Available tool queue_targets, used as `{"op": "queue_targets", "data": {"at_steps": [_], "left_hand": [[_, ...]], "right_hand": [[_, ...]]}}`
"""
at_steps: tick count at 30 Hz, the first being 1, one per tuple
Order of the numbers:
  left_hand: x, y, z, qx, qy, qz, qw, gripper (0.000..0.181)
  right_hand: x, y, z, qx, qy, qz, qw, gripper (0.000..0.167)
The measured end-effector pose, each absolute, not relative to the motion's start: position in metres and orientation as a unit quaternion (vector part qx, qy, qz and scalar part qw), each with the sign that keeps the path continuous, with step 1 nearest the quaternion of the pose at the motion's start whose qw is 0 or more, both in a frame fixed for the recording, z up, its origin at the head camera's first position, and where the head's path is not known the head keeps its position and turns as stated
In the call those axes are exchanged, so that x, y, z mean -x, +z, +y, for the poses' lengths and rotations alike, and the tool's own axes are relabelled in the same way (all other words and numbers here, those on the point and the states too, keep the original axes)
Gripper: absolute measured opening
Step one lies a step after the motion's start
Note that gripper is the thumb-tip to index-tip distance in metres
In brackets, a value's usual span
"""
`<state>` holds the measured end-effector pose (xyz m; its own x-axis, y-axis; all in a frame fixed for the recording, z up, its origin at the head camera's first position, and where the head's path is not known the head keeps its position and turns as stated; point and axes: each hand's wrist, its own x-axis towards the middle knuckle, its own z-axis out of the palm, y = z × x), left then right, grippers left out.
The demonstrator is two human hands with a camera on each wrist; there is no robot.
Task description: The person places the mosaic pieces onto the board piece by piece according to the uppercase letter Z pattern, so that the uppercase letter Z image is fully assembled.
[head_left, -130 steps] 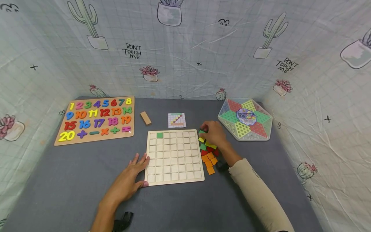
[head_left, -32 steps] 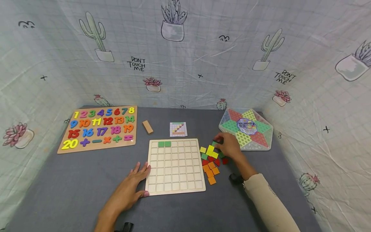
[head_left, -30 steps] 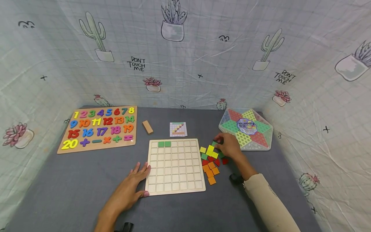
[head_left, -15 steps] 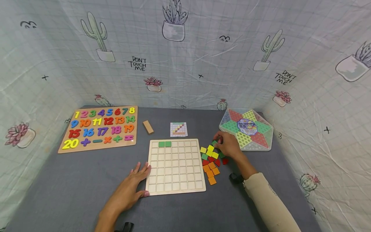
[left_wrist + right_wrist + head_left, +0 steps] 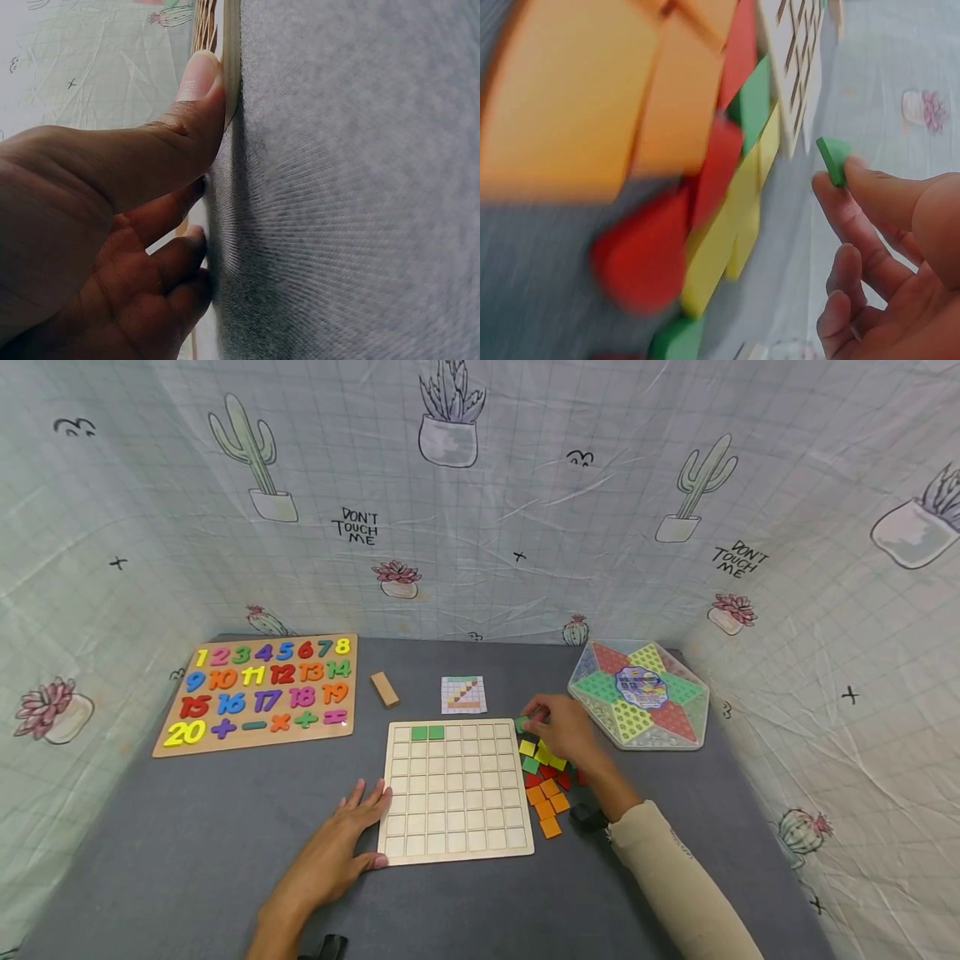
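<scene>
A pale wooden grid board (image 5: 457, 793) lies on the grey cloth, with two green square tiles (image 5: 427, 733) side by side in its top row. My left hand (image 5: 333, 835) rests at the board's left edge, thumb and fingertips touching it; the left wrist view shows the thumb (image 5: 199, 82) against the rim. Just off the top right corner, my right hand (image 5: 564, 728) pinches a small green tile (image 5: 832, 159) between thumb and forefinger, held above the cloth. Below that hand lie loose yellow tiles (image 5: 527, 748), a green tile (image 5: 530, 766), red pieces (image 5: 532, 781) and orange tiles (image 5: 551, 827).
Behind the board lie a small patterned card (image 5: 463, 695) and a wooden block (image 5: 385, 689). A number puzzle board (image 5: 258, 693) is at the back left. A clear hexagonal box (image 5: 639, 693) stands at the back right, near the right hand. Printed cloth hangs behind.
A second green tile has appeared on the board since the oldest frame. My right hand has lifted another green tile from the pile and moved left towards the board. My left hand stays put.
</scene>
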<state>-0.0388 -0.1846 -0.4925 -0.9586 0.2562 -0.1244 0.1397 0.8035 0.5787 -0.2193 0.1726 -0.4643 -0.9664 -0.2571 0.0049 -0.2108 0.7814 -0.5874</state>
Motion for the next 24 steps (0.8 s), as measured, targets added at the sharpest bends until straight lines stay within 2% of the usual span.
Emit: {"op": "queue_targets", "data": {"at_steps": [7,24], "left_hand": [[0.039,-0.491,-0.185,-0.1,0.296,0.945,0.101,0.095],[0.038,-0.489,-0.184,-0.098,0.296,0.945,0.102,0.094]], "right_hand": [[0.219,-0.462,0.137,0.14,-0.325,0.935,0.033,0.004],[0.226,-0.473,0.071,0.141,-0.337,0.928,0.076,0.013]]}}
